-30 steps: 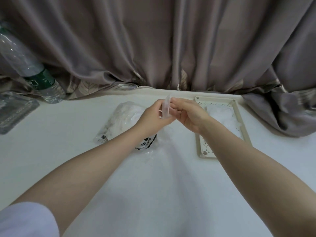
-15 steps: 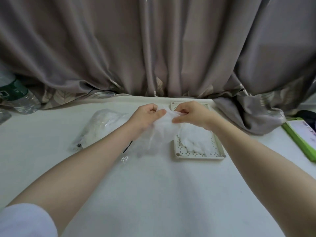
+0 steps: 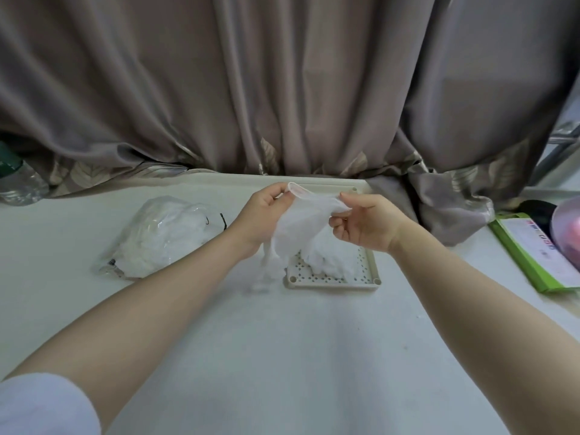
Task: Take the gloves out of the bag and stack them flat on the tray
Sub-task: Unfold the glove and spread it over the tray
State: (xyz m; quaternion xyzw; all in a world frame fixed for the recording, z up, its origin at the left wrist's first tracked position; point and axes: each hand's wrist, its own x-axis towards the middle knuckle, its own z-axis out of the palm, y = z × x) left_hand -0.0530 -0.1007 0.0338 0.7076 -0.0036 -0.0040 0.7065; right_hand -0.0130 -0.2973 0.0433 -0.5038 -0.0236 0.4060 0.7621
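At the far left edge of the frame a plastic bottle (image 3: 18, 180) lay against the curtain (image 3: 282, 89). Left of centre, the clear bag (image 3: 157, 237) of gloves rested on the white table (image 3: 282, 356). Just right of it, the left hand (image 3: 263, 215) pinched one end of a translucent glove's (image 3: 298, 227) cuff, raised above the table; the right hand (image 3: 364, 224) pinched the other end, fingers curled. The glove hung between them over the left part of the perforated tray (image 3: 367, 277), where other gloves (image 3: 329, 262) lay bunched. At the right edge lay a green box (image 3: 527, 255).
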